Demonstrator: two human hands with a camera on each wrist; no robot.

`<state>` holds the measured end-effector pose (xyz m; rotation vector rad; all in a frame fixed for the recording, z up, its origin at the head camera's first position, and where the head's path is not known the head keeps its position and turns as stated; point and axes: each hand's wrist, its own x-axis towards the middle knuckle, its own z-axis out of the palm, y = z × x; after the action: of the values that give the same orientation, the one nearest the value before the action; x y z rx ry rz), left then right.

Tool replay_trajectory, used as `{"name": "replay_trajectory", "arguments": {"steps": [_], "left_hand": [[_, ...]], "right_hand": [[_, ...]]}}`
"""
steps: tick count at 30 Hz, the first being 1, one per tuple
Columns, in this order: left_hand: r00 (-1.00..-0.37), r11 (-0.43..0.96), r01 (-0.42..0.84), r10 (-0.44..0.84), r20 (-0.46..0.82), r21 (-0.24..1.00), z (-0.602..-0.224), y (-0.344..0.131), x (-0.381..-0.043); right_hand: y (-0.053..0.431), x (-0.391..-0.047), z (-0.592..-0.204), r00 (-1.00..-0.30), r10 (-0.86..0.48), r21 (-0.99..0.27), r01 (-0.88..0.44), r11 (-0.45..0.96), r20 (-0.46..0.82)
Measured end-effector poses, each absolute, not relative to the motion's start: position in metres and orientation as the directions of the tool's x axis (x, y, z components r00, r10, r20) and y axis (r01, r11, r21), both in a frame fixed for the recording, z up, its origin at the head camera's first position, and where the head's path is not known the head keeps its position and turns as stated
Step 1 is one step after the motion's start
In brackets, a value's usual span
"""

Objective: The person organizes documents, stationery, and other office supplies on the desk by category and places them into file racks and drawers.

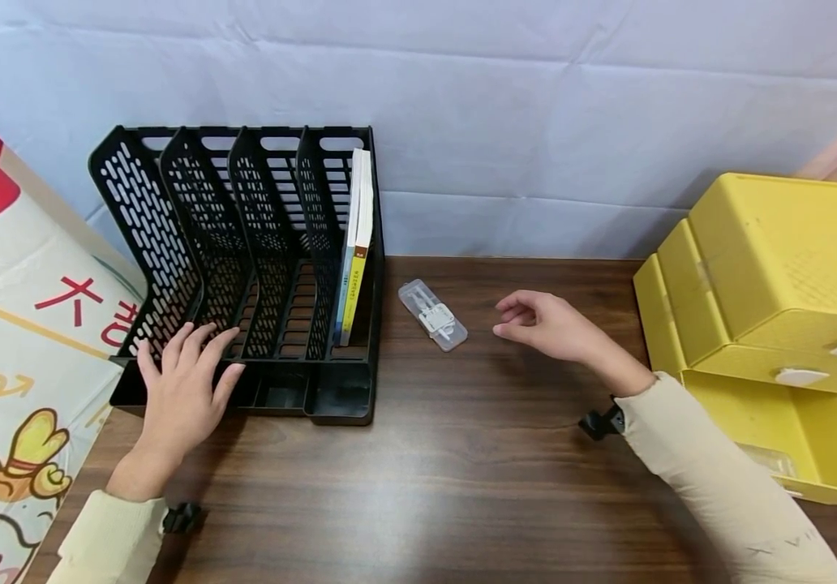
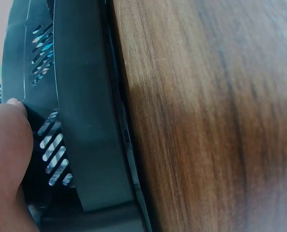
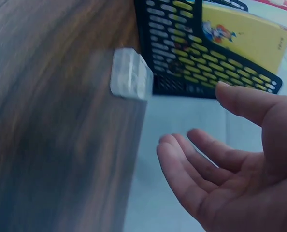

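Note:
A black file rack [image 1: 272, 362] with several upright slots stands at the left against the wall. My left hand [image 1: 183, 389] rests at its front left edge, fingers spread over the lower bar; in the left wrist view part of this hand [image 2: 6, 150] shows against the black plastic. Two thin books [image 1: 354, 251] stand in the rack's rightmost slot. To the right of the rack a small clear plastic case [image 1: 433, 315] with white pieces inside lies on the table. My right hand [image 1: 550, 324] is over the table just right of the case, fingers loosely bent and holding nothing.
A yellow drawer unit [image 1: 798, 268] stands at the right, its lowest drawer [image 1: 776, 414] pulled out with a clear item inside. The brown wooden table [image 1: 418, 487] runs along a pale cloth backdrop [image 1: 499, 122]. A printed sheet [image 1: 24, 324] hangs at the left.

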<state>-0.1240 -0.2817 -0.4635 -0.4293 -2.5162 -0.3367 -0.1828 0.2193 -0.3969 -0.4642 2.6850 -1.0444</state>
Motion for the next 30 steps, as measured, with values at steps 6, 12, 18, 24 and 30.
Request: {"name": "replay_trajectory", "arguments": {"steps": [6,12,18,24,30], "left_hand": [[-0.781,0.917,0.375,0.233,0.580,0.136,-0.464,-0.281,-0.124],[-0.782,0.915,0.378,0.232,0.578,0.144,-0.464,-0.281,-0.124],[-0.789,0.915,0.375,0.232,0.569,0.147,-0.463,-0.281,-0.124],[-0.785,0.914,0.378,0.233,0.573,0.145,-0.464,-0.281,-0.125],[-0.787,0.913,0.378,0.230,0.572,0.152,-0.464,-0.282,-0.125]], "right_hand": [[0.195,-0.194,-0.414,-0.942,-0.323,-0.702,-0.171,0.691,-0.089],[0.171,-0.205,-0.430,-0.949,-0.307,-0.671,-0.182,0.719,-0.071],[0.149,-0.210,-0.445,-0.951,-0.288,-0.627,-0.156,0.763,-0.114],[0.134,-0.209,-0.458,-0.964,-0.235,-0.591,-0.117,0.798,-0.126],[0.127,-0.208,-0.466,-0.973,-0.212,-0.534,-0.133,0.835,-0.089]]}}
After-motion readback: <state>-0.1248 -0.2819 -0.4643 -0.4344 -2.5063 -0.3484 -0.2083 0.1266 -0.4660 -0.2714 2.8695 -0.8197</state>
